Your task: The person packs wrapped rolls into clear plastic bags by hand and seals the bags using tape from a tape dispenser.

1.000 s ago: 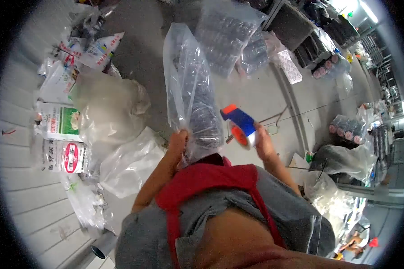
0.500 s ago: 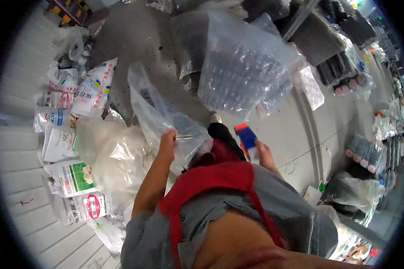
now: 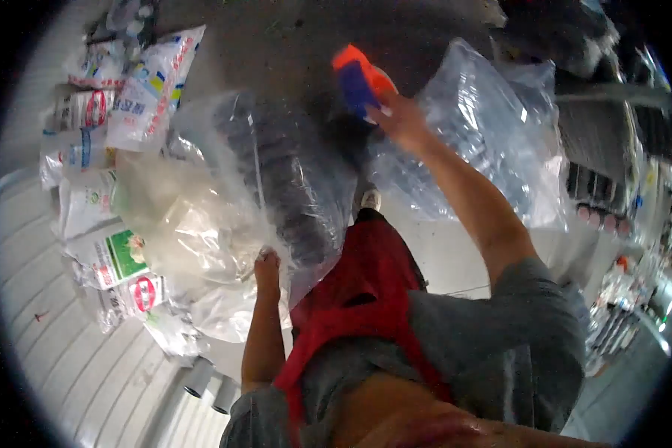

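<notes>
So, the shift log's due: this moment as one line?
left hand: gripping clear bag, dark contents | right hand: holding blue-orange tape dispenser | second bag: partly behind right arm

Glossy clear plastic bag (image 3: 293, 187)

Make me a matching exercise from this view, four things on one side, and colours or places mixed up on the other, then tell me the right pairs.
Things:
1. Tape dispenser
2. Apron
3. Left hand
4. Shirt

Colours and places:
A. Grey
B. At the edge of a clear plastic bag with dark contents
C. Held out in the right hand
D. Red

Right pairs: 1-C, 2-D, 3-B, 4-A
</notes>
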`<action>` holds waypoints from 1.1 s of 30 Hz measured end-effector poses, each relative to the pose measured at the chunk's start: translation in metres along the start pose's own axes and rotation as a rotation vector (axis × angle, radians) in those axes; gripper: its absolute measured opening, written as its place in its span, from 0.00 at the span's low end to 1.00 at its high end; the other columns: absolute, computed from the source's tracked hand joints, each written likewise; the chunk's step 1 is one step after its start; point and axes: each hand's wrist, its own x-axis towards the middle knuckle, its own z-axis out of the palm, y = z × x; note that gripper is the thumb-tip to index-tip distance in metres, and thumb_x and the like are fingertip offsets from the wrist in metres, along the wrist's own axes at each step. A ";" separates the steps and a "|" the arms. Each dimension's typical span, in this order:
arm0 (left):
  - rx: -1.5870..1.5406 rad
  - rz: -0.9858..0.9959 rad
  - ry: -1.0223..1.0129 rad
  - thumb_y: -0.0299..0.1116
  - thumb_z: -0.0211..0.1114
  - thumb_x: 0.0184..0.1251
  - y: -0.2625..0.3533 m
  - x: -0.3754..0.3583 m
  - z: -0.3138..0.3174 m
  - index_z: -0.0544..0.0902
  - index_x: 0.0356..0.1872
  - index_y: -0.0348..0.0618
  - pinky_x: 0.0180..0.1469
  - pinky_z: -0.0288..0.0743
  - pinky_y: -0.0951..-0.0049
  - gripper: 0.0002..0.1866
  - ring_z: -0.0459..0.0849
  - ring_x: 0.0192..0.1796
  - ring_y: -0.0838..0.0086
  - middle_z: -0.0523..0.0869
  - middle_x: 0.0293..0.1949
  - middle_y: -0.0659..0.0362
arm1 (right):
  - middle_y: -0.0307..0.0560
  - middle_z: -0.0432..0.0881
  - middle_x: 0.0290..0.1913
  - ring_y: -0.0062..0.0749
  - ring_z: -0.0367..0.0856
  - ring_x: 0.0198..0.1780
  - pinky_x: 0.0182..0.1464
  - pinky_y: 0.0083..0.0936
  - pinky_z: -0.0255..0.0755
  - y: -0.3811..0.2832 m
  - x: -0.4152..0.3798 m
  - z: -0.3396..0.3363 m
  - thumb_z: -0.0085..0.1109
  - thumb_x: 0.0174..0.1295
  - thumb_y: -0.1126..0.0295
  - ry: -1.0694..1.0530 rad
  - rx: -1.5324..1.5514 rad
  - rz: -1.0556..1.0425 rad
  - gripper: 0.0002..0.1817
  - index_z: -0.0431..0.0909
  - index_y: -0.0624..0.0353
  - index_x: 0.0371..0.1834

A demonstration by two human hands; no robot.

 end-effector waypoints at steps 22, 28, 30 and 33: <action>0.829 0.681 -0.971 0.33 0.53 0.61 0.128 0.052 -0.013 0.79 0.39 0.40 0.38 0.78 0.53 0.11 0.84 0.38 0.50 0.82 0.36 0.43 | 0.66 0.49 0.73 0.57 0.48 0.74 0.69 0.43 0.53 -0.192 -0.044 0.133 0.67 0.53 0.57 -0.053 0.164 0.097 0.47 0.50 0.61 0.72; 0.590 0.028 -0.765 0.37 0.54 0.67 0.117 0.063 -0.066 0.80 0.43 0.45 0.39 0.78 0.63 0.11 0.85 0.39 0.63 0.84 0.41 0.51 | 0.50 0.81 0.40 0.44 0.81 0.37 0.41 0.40 0.75 -0.066 -0.021 0.096 0.57 0.61 0.63 -0.444 0.320 0.389 0.14 0.75 0.58 0.46; -0.125 -0.024 -0.539 0.38 0.59 0.67 0.047 0.070 -0.123 0.80 0.36 0.35 0.32 0.75 0.75 0.13 0.84 0.34 0.73 0.85 0.33 0.57 | 0.49 0.81 0.33 0.42 0.81 0.37 0.41 0.35 0.76 0.106 -0.041 0.089 0.57 0.61 0.63 -0.369 0.796 0.572 0.11 0.76 0.56 0.43; 0.515 -0.001 -0.194 0.47 0.48 0.74 0.103 0.043 -0.145 0.80 0.31 0.41 0.29 0.72 0.72 0.21 0.81 0.23 0.72 0.80 0.19 0.59 | 0.44 0.80 0.31 0.28 0.78 0.25 0.33 0.25 0.78 0.035 0.002 -0.049 0.61 0.59 0.67 -0.188 0.444 0.670 0.11 0.76 0.61 0.41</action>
